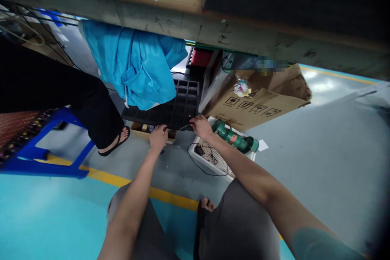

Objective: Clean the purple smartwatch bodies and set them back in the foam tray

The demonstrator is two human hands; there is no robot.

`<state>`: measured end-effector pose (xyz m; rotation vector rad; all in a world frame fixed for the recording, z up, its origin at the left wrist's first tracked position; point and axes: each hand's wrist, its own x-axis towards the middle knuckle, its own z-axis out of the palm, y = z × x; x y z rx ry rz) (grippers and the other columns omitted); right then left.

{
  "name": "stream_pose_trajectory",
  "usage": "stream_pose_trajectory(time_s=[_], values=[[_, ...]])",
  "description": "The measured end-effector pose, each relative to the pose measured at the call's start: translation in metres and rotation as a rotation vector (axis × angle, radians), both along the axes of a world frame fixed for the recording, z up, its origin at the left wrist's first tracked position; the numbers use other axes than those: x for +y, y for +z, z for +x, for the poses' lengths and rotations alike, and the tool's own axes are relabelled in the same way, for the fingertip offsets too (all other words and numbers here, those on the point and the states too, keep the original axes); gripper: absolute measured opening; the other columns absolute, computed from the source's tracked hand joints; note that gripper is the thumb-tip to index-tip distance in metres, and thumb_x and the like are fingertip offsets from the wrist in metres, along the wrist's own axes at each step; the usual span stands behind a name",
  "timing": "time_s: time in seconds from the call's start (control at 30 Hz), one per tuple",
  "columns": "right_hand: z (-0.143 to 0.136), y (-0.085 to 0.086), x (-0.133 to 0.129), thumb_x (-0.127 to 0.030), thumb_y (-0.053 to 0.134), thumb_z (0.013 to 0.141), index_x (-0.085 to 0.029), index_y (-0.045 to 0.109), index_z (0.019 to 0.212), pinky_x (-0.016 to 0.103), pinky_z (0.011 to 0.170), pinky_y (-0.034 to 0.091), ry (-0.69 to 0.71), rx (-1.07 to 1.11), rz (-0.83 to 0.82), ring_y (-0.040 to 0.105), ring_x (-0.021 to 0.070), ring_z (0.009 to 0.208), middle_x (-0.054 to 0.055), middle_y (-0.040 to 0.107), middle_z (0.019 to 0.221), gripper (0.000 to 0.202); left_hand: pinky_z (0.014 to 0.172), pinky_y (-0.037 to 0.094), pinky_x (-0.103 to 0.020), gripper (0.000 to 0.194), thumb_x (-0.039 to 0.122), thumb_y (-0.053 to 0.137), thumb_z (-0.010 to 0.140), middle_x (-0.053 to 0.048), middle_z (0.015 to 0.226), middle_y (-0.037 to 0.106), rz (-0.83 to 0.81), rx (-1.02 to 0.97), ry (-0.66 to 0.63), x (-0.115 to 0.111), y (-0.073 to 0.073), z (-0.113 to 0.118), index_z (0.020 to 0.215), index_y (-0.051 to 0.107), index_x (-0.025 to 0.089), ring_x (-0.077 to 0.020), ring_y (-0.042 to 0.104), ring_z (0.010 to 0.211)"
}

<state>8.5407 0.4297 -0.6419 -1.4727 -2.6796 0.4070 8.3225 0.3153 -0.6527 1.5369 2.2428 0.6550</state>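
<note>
My left hand [159,138] is closed in a pinch over a small cardboard box [137,131] on the floor; what its fingers hold, if anything, is too small to make out. Between the hands, a thin metal rod [184,127] points from my right hand [201,127] toward the left one. The right fingers pinch its end. Just behind both hands lies a black gridded tray [170,109]. Beside my right wrist, a green cylindrical power tool [234,138] with a red label rests on a white tray [210,163], next to a black adapter with a looped cable [199,150].
A workbench edge [146,20] runs overhead, with blue cloth [131,63] hanging below it. An open cardboard carton [258,101] stands at the right. To the left are another person's leg [97,109] and a blue stool [73,142]. My knees flank the near floor.
</note>
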Motion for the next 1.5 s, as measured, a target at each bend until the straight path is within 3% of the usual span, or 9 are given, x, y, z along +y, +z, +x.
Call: stream_pose_trajectory(time_s=[0.33, 0.5, 1.17, 1.33, 1.5], values=[[-0.016, 0.002, -0.005, -0.038, 0.065, 0.102, -0.019, 0.069, 0.123, 0.051, 0.107, 0.055, -0.048, 0.003, -0.001, 0.066, 0.025, 0.121, 0.01, 0.069, 0.131, 0.029, 0.095, 0.054, -0.037, 0.027, 0.023, 0.057, 0.098, -0.013, 0.116, 0.079, 0.116, 0.048, 0.174, -0.021, 0.025, -0.057, 0.116, 0.076, 0.018, -0.0294, 0.073, 0.112], [-0.024, -0.003, -0.006, -0.039, 0.065, 0.102, -0.018, 0.069, 0.124, 0.049, 0.103, 0.058, -0.072, -0.018, -0.012, 0.068, 0.0241, 0.117, 0.01, 0.07, 0.128, 0.03, 0.095, 0.054, -0.037, 0.027, 0.024, 0.057, 0.097, -0.012, 0.111, 0.08, 0.15, 0.048, 0.19, -0.031, 0.026, -0.069, 0.113, 0.077, 0.017, -0.029, 0.074, 0.108], [-0.014, -0.003, -0.005, -0.035, 0.064, 0.103, -0.018, 0.071, 0.122, 0.051, 0.11, 0.05, -0.033, -0.023, 0.011, 0.065, 0.0255, 0.124, 0.009, 0.072, 0.127, 0.027, 0.096, 0.054, -0.037, 0.025, 0.023, 0.058, 0.095, -0.013, 0.112, 0.08, 0.129, 0.008, 0.141, -0.025, 0.013, -0.066, 0.108, 0.079, 0.017, -0.0283, 0.073, 0.108], [-0.013, 0.007, -0.003, -0.022, 0.054, 0.102, -0.022, 0.08, 0.114, 0.042, 0.105, 0.048, -0.007, 0.027, 0.036, 0.065, 0.0271, 0.119, 0.009, 0.078, 0.12, 0.028, 0.096, 0.054, -0.038, 0.025, 0.023, 0.059, 0.096, -0.013, 0.113, 0.08, 0.117, 0.008, 0.136, -0.024, 0.013, -0.066, 0.109, 0.079, 0.018, -0.0293, 0.073, 0.109], [-0.016, 0.026, -0.004, -0.026, 0.051, 0.104, -0.024, 0.081, 0.119, 0.041, 0.1, 0.047, 0.011, 0.084, 0.088, 0.064, 0.0292, 0.112, 0.01, 0.079, 0.118, 0.034, 0.098, 0.053, -0.036, 0.027, 0.023, 0.06, 0.098, -0.013, 0.113, 0.08, 0.115, -0.002, 0.059, -0.024, 0.014, -0.055, 0.118, 0.076, 0.016, -0.0283, 0.073, 0.11]])
